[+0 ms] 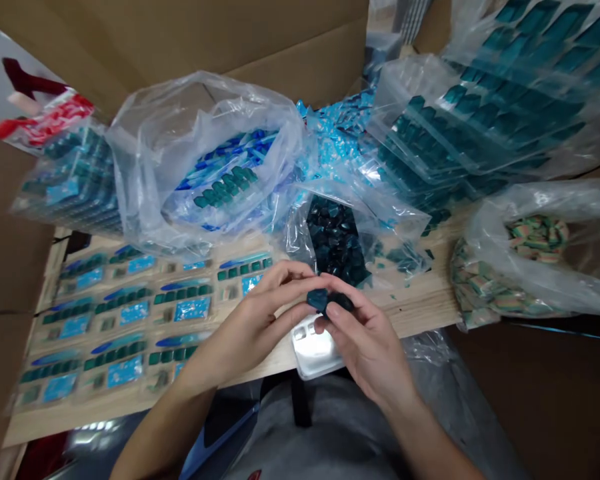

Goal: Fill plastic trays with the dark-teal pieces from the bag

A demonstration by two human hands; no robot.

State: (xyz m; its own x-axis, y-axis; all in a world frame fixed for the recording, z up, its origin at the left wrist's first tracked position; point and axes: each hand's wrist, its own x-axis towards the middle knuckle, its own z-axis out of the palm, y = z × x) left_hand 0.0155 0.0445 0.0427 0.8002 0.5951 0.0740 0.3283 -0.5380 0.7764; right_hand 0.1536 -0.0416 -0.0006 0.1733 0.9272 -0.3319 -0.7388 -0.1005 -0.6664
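A small dark teal moulded piece (320, 301) is pinched between both hands just above the front edge of the table, near the middle of the frame; its exact shape is hidden by the fingers and blur. The left hand (260, 327) comes in from the lower left, its fingers closed narrowly around one side of the piece. The right hand (370, 353) comes in from the lower right, its thumb and fingers gripping the other side, and the fingertips of the two hands nearly meet.

Just below the hands, a white plastic tray (313, 348) lies at the table edge. Above them, a clear bag of dark teal pieces (336, 240) slumps open on the wooden table (420, 315), with loose teal bits (405, 260) scattered to its right. Rows of packaged cards with teal pieces and blue labels (125, 320) fill the left of the tabletop. Bulging clear bags of blue and teal packs (220, 167) line the top of the frame, a bag of striped pieces (535, 260) sits at the right, and cardboard box flaps (180, 40) rise behind.
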